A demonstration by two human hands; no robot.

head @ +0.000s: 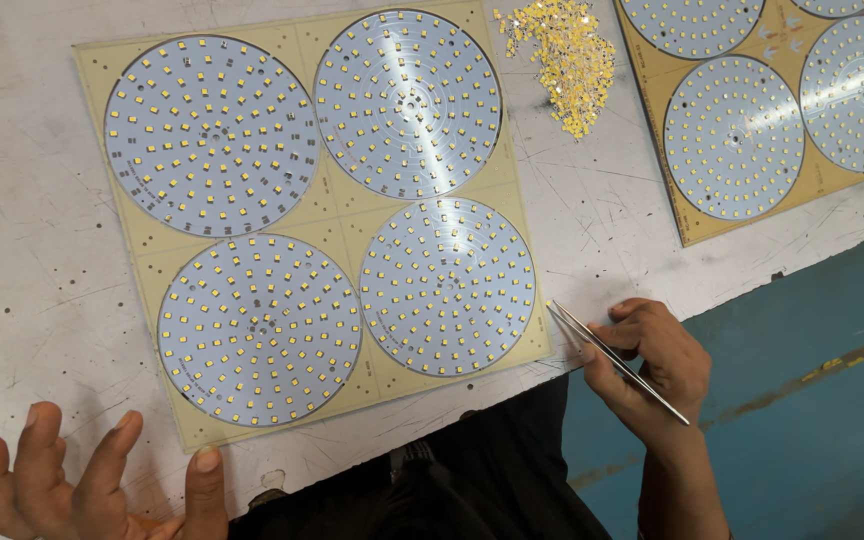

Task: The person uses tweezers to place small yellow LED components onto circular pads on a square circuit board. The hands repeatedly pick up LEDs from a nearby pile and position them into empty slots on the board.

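Tweezers (617,363) beside square yellow four-disc panel (317,215)

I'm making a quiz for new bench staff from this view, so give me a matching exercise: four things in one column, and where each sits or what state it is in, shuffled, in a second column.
Things:
1. tweezers
2. pile of loose yellow chips
3. left hand
4. second panel of round boards

Places or states:
A. heaped on the table between the two panels
B. open, fingers spread, at the near table edge
C. cut off by the upper right corner of the view
D. held in the right hand, tips toward the near panel

Pairs: 1-D, 2-A, 3-B, 4-C
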